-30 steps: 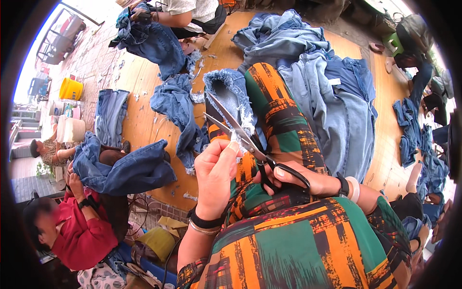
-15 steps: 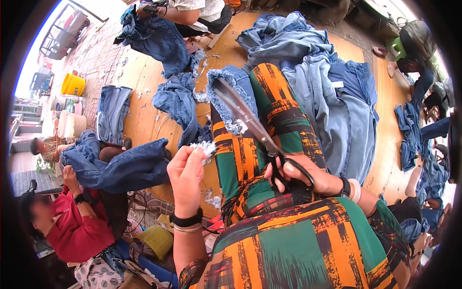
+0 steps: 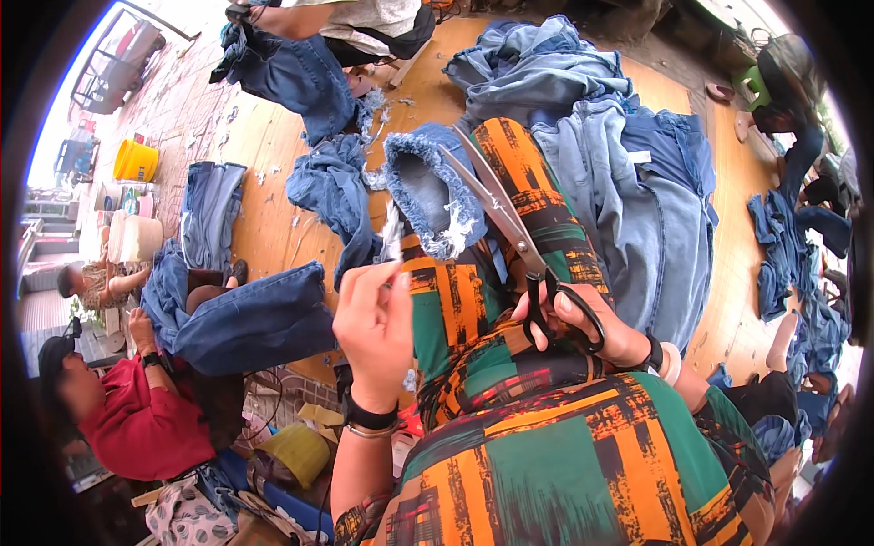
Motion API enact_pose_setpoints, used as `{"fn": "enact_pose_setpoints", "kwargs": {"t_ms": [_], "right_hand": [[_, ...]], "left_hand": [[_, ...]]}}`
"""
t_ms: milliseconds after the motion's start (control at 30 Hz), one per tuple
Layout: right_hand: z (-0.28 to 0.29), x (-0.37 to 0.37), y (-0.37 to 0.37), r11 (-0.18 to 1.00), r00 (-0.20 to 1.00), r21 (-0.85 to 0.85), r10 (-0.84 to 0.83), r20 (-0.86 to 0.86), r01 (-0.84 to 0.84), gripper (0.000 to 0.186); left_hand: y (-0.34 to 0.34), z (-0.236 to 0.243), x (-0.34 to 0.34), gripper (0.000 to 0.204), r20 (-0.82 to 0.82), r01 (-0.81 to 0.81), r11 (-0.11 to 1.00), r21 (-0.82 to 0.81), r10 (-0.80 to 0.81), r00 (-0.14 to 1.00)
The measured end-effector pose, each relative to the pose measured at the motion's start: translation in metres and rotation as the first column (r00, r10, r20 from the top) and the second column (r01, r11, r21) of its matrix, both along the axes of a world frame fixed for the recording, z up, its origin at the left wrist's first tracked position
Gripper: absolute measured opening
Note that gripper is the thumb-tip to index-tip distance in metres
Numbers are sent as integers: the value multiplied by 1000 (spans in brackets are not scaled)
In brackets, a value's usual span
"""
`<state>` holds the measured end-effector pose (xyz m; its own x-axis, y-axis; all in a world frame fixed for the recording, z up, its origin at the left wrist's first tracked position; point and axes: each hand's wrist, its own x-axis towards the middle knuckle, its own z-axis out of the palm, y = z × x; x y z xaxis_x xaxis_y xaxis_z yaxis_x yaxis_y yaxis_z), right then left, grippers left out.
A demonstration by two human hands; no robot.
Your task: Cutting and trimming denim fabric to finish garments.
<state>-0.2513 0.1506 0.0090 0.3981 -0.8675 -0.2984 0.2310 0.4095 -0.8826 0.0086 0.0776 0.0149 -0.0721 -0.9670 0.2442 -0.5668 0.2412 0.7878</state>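
Note:
A pair of large scissors (image 3: pixel 519 241) with black handles is gripped in my right hand (image 3: pixel 583 318), fingers through the loops. The blades are slightly apart and point away from me, beside the frayed hem of a blue denim leg (image 3: pixel 462 187). That leg end lies over my knee, its round opening facing me, ringed with pale fringe. My left hand (image 3: pixel 375 323) is raised just nearer than the opening, its fingertips pinched on white frayed threads (image 3: pixel 391 238). Whether these threads still join the hem, I cannot tell. A small bluish-white tuft (image 3: pixel 410 379) shows beside my left wrist.
Light blue jeans (image 3: pixel 637 218) lie at my right, with a denim heap (image 3: pixel 537 68) beyond. Crumpled denim (image 3: pixel 337 200) and lint lie on the wooden boards (image 3: pixel 273 218) at left. A person in red (image 3: pixel 150 423) handles dark jeans (image 3: pixel 259 318); another person works at the far left.
My left hand has dropped slightly and its earlier bunched tuft is gone from the fingertips. The scissors have moved out of the leg opening to its right. The person in red has shifted the dark jeans.

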Motion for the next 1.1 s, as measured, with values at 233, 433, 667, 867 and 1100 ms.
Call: {"fn": "enact_pose_setpoints", "kwargs": {"t_ms": [233,433,667,867,1100], "right_hand": [[0,-3,3,999,998,20,-32,51,31,50],[-1,-5,4,998,995,38,-51,81,48,50],[-5,-8,5,998,995,26,-61,82,59,52],[-3,-9,6,996,993,51,-72,90,67,51],[-3,-6,0,998,995,62,-35,98,29,49]], "left_hand": [[-29,15,-50,30,400,229,960,-162,-148,904],[-47,6,-34,10,264,282,950,-135,-240,934],[-53,36,-10,15,-665,229,905,358,75,743],[-42,16,60,16,-540,81,892,445,195,819],[22,-84,160,11,514,-28,984,176,-67,855]]}}
